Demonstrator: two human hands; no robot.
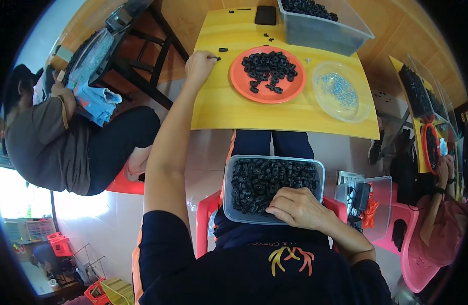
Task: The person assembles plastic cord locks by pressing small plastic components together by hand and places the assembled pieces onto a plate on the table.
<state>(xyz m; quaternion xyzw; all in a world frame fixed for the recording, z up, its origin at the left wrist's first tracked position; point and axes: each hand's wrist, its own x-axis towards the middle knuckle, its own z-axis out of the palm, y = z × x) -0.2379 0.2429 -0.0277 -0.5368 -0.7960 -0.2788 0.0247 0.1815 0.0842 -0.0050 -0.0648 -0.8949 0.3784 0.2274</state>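
1. Well left of the plate, a seated person in a dark top is bending toward another table that is holding a blue cloth.
2. Just left of the plate, over the edge of the yellow desk, the left hand is pinching a small black piece; its grip is closing thumb and fingers together at the tips.
3. Between that hand and the plate, slightly farther back, a loose black part is lying on the desk.
4. Beyond the plate, a dark phone-like slab is lying flat.
5. The orange-red plate is holding a heap of black parts.
6. Nearer the wearer than the plate, a clear container is resting on the lap, holding many black pieces.
7. At its near right side, the right hand is touching these pieces, its grip partly curled; whether it is grasping one cannot be told.
8. Beyond the plate to the right, a large bin is holding more black parts.
9. Just right of the plate, a round tub is holding small bluish pieces.
10. Well right of the plate, another person is sitting at a separate table.
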